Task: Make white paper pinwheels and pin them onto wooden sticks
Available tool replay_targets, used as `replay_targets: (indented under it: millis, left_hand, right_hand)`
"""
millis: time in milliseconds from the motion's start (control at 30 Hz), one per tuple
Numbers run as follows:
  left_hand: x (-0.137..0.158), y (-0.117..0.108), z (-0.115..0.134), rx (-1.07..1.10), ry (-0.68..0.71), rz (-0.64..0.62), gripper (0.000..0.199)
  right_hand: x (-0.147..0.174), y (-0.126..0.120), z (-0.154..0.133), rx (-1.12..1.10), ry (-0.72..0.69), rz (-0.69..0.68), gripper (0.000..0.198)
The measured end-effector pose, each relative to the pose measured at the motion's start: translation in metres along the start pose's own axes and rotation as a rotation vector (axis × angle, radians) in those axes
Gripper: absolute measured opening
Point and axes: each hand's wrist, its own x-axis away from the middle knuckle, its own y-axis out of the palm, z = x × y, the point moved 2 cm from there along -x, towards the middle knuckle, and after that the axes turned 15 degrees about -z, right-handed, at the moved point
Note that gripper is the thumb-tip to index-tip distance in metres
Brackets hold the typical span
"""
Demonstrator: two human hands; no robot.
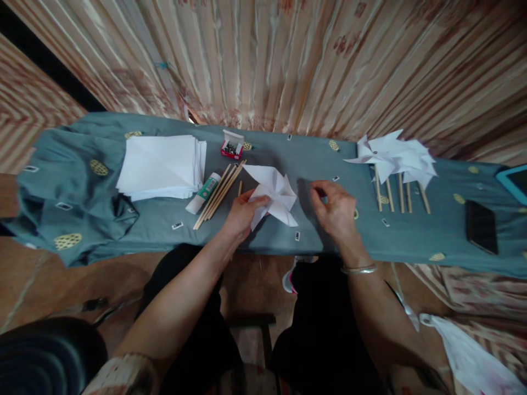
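My left hand (242,211) grips a white paper pinwheel (276,195), the thumb pressed on its front near the middle. A thin wooden stick (240,188) shows just above that hand, partly hidden; whether the hand also holds it I cannot tell. To the right of the pinwheel, my right hand (334,207) hovers over the cloth with thumb and forefinger pinched together. Anything between those fingertips is too small to make out. Left of my left hand lie several loose wooden sticks (220,196) and a green and white glue stick (203,193).
A stack of white paper (158,164) lies on the left of the cloth-covered table (317,151). Behind the sticks is an open red box of small metal pins (233,145). Several pinwheels on sticks (391,156) lie at right, near a dark phone (481,226) and a blue-edged device (514,184).
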Motion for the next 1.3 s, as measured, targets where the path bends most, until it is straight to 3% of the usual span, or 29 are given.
replay_targets:
  millis: [167,267,600,1067,1167,1300]
  left_hand:
    - [-0.001,-0.009,0.011,-0.031,0.117,0.051,0.029]
    - [0.000,-0.011,0.015,-0.025,0.153,0.071,0.031]
    - [0.004,-0.006,0.014,0.037,0.041,-0.014,0.033]
    - [0.009,-0.005,0.018,0.028,0.023,-0.102,0.030]
    - [0.009,-0.005,0.019,0.009,0.042,-0.106,0.032]
    - [0.010,-0.006,0.018,-0.018,0.065,-0.091,0.034]
  right_hand:
    - [0.004,0.013,0.014,0.249,0.056,-0.285,0.028]
    - [0.008,0.020,0.008,0.234,0.060,-0.340,0.030]
    - [0.006,0.013,0.025,-0.152,0.304,-0.354,0.017]
    - [0.007,0.011,0.026,-0.152,0.228,-0.414,0.014]
    - [0.006,0.009,0.029,-0.310,0.265,-0.375,0.011]
    - [0.003,-0.003,0.023,-0.693,0.235,-0.251,0.013]
